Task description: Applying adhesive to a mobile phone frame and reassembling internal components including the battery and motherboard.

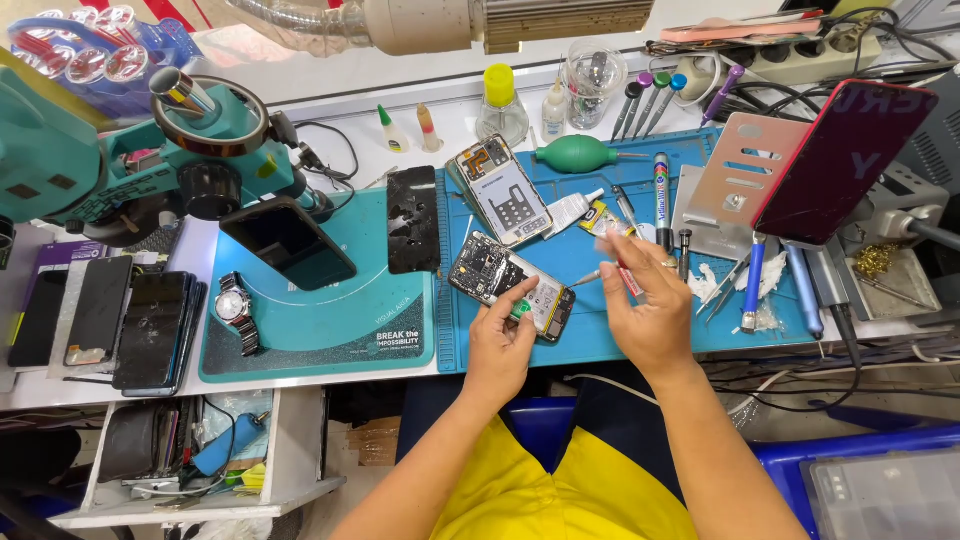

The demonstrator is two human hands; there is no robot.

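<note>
- Head view: the left hand (503, 338) rests on the opened smartphone with its back cover off and circuit boards showing (510, 285), thumb and fingertips pressing its lower edge near the middle; the fingers are curled narrow, steadying the phone rather than lifting it
- The opened phone lies tilted on the blue silicone work mat (600, 330) on the white tabletop (330, 130), just in front of the person
- The right hand (652, 305) hovers just right of the phone, pinching a thin red-handled tool (626, 272); its metal tip points toward the phone's right end; whether the tip touches the phone is hard to tell
- A second opened phone with a pale inner frame (500, 190) lies just behind the first; a black rear cover panel (413, 220) sits to its left
- A teal microscope (170, 150) stands on the left, with a silver wristwatch (235, 308) on its teal base pad
- A red-backed phone (845, 160) leans on a metal stand at the right
</note>
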